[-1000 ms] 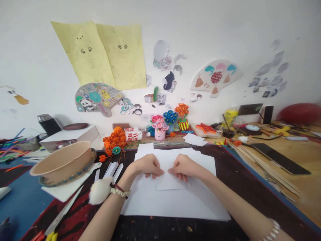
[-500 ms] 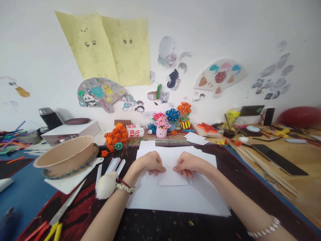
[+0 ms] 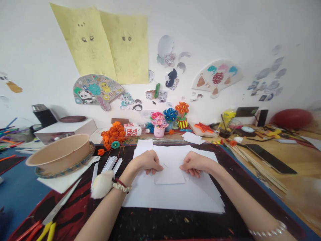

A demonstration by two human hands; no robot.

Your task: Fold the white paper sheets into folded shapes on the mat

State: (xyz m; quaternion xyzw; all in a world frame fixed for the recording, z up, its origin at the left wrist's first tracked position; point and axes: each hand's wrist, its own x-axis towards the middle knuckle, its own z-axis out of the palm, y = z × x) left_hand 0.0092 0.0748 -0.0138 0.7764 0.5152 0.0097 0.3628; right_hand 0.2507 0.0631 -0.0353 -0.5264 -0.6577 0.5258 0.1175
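Observation:
A small folded piece of white paper (image 3: 170, 176) lies over larger white paper sheets (image 3: 175, 201) in front of me. My left hand (image 3: 151, 162) is closed at its left side, thumb and fingers pinched on the paper. At the right side, my right hand (image 3: 197, 164) is pinched too, with the other fingers curled underneath. A small slit or crease shows in the folded paper between the hands. A scrunchie with a fluffy white ball (image 3: 102, 184) is around my left wrist, and a beaded bracelet (image 3: 272, 231) is on my right.
Scissors (image 3: 54, 211) with red and yellow handles lie at left, near folded white paper strips (image 3: 112, 164) and a beige oval basin (image 3: 59, 150). Orange craft flowers (image 3: 114, 134) and small flower pots (image 3: 159, 130) stand at the back. Wooden sticks (image 3: 260, 170) lie at right.
My hands have drawn a little apart, the right one shifting outward to the right. The whole view has turned slightly.

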